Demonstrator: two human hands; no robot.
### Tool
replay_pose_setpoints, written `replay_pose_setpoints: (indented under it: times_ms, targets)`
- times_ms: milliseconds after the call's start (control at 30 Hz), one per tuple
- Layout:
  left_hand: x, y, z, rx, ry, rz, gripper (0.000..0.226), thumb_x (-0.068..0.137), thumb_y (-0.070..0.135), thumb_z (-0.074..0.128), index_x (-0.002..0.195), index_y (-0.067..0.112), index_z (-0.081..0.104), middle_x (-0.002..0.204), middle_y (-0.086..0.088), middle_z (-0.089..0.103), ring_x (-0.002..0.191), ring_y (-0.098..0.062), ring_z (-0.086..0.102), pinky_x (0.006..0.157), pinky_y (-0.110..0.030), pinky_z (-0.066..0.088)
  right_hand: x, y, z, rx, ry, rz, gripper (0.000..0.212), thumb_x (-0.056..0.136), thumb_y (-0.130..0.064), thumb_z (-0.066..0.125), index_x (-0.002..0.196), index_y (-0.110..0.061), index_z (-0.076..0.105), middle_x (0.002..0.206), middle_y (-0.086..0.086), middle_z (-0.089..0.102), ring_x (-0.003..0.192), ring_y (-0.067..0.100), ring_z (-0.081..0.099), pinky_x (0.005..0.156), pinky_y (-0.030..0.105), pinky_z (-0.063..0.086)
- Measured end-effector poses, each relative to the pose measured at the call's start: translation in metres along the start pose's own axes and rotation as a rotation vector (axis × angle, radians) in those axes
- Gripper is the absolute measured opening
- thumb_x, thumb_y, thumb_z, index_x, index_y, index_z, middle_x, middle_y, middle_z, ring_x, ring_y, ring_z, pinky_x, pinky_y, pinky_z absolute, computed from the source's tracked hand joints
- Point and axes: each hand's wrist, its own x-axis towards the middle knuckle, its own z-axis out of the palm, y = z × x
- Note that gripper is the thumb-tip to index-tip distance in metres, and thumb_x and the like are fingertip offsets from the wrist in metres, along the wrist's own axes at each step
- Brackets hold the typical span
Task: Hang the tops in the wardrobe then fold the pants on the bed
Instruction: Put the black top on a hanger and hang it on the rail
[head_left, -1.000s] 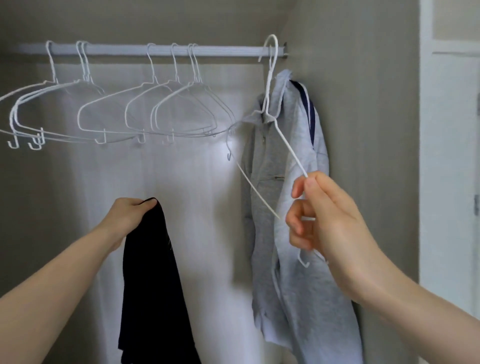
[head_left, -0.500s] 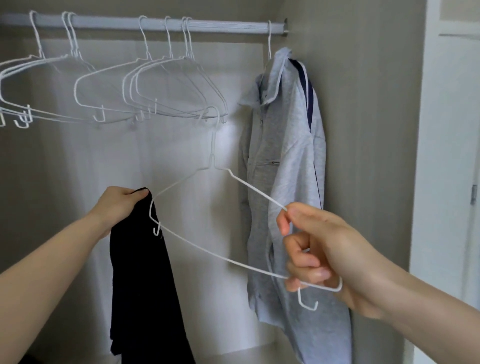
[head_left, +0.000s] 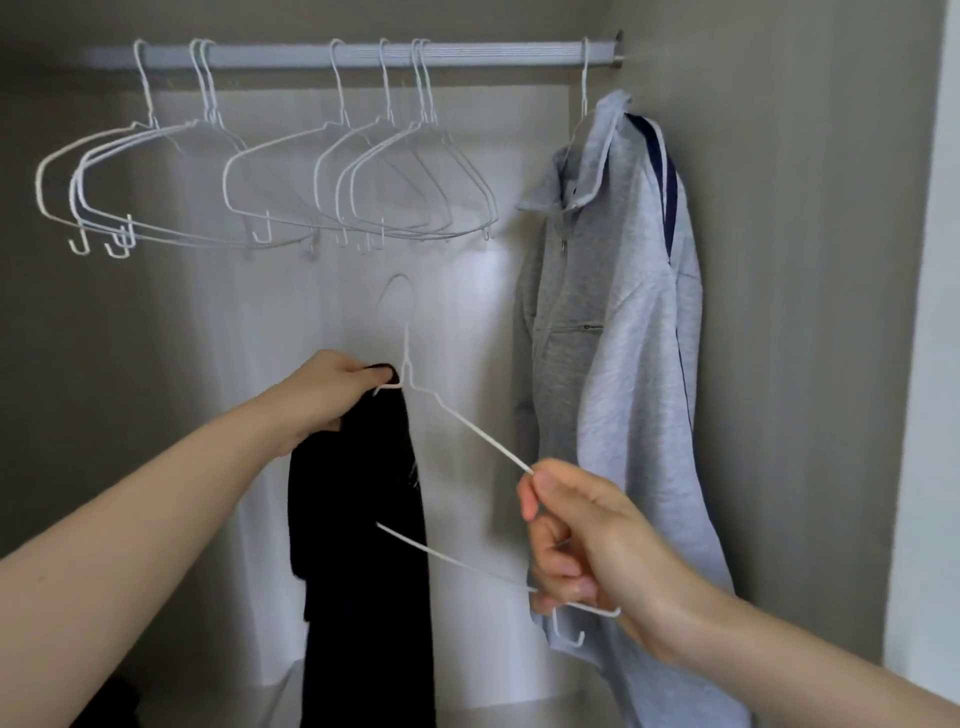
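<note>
A white hanger (head_left: 415, 395), lifted off the rail (head_left: 363, 54), is pinched by the right hand (head_left: 582, 540) at lower right and brought to the black top (head_left: 363, 545) gripped by the left hand (head_left: 327, 400), ready for threading.

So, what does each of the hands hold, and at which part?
The left hand grips the black top at its upper edge. The right hand holds the white hanger at its right end.

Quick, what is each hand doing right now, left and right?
Left hand: grips the black top.
Right hand: holds the white wire hanger.
</note>
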Motion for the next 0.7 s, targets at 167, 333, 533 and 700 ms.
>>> replay_pose_setpoints:
  times_ms: [167, 333, 533, 700]
  targets:
    - [-0.020, 0.023, -0.012, 0.688, 0.037, 0.309, 0.052, 0.093, 0.063, 0.035, 0.069, 0.022, 0.056, 0.062, 0.004, 0.058, 0.072, -0.017, 0.060, 0.065, -0.028, 0.045, 0.005, 0.005, -0.018, 0.247, -0.127, -0.065, 0.026, 0.093, -0.035, 0.052, 0.081, -0.012, 0.051, 0.059, 0.009, 0.041, 0.049, 0.019, 0.033, 0.056, 0.035, 0.041]
    - [-0.028, 0.028, -0.018, 0.382, 0.061, 0.545, 0.048, 0.095, 0.052, 0.040, 0.063, 0.016, 0.037, 0.054, 0.012, 0.037, 0.054, -0.003, 0.035, 0.057, -0.019, 0.033, 0.012, -0.003, -0.035, 0.565, -0.349, 0.106, 0.050, 0.092, -0.057, 0.038, 0.088, -0.015, 0.066, 0.121, 0.008, 0.060, 0.108, 0.027, 0.052, 0.078, 0.046, 0.047]
    - [-0.026, 0.041, 0.010, 0.098, 0.231, 0.535, 0.039, 0.097, 0.039, 0.054, 0.068, 0.015, 0.048, 0.057, 0.013, 0.037, 0.051, -0.001, 0.033, 0.048, -0.014, 0.029, 0.037, 0.021, -0.017, 0.594, -0.349, 0.236, 0.061, 0.094, -0.052, 0.022, 0.136, -0.023, 0.055, 0.144, 0.004, 0.049, 0.135, 0.025, 0.038, 0.106, 0.045, 0.029]
    - [-0.024, 0.037, 0.010, 0.085, 0.247, 0.525, 0.036, 0.096, 0.039, 0.057, 0.072, 0.011, 0.055, 0.056, 0.014, 0.043, 0.050, 0.001, 0.037, 0.049, -0.009, 0.031, 0.045, 0.051, 0.000, -0.190, -0.175, 0.178, 0.036, 0.098, -0.030, 0.039, 0.129, -0.023, 0.055, 0.133, 0.000, 0.060, 0.127, 0.017, 0.050, 0.097, 0.034, 0.036]
